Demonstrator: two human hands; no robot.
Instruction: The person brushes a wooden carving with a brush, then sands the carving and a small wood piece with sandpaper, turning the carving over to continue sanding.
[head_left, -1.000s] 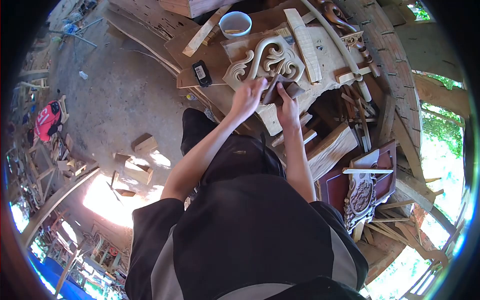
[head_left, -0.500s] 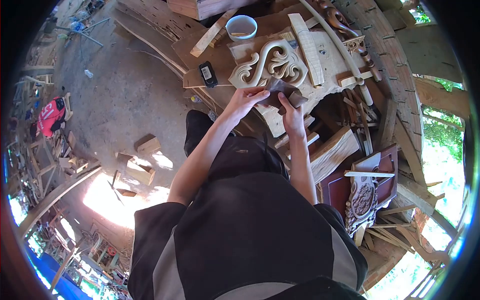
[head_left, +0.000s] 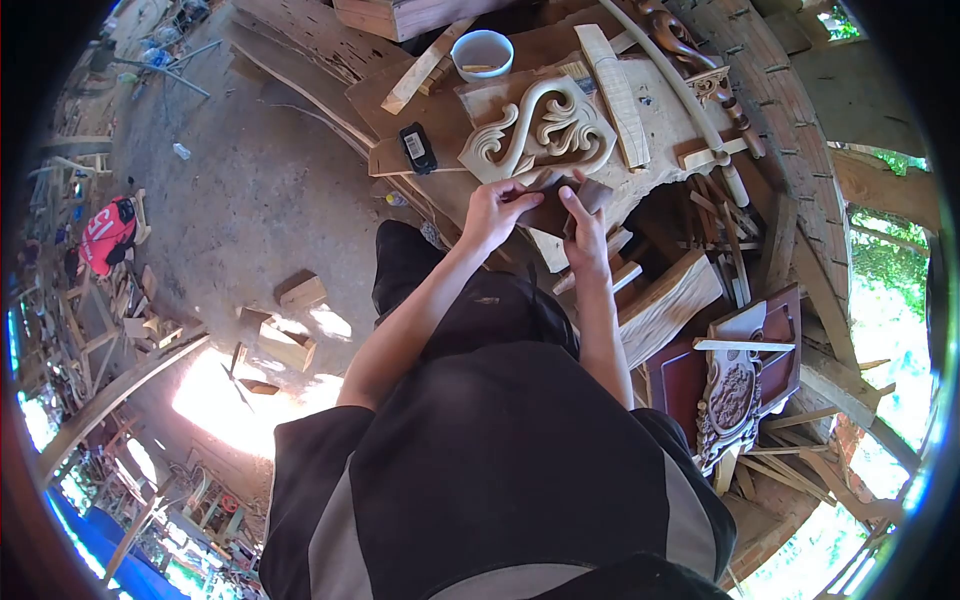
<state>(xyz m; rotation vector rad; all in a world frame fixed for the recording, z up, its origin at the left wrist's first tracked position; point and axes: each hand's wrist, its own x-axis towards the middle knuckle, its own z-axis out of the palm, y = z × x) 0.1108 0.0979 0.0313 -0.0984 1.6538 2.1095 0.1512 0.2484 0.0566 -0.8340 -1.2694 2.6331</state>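
Between my two hands is a creased brown sheet of sandpaper [head_left: 546, 214], partly folded. My left hand [head_left: 492, 213] pinches its left side between thumb and fingers. On the other side my right hand [head_left: 587, 228] grips it, thumb on top, with a flap of the sheet sticking out past the fingers. Just beyond the hands a pale carved wooden scroll panel [head_left: 540, 125] lies flat on the bench.
A white bowl [head_left: 483, 52] and a black device with a label [head_left: 417, 147] lie on the workbench. Wooden strips [head_left: 612, 95] flank the carving. Below right are timber offcuts [head_left: 672, 300] and an ornate carved piece [head_left: 730, 390]. A person in red [head_left: 105, 237] is far left.
My hands have shifted slightly down and the sandpaper has bent differently between them. The carved panel stays where it was.
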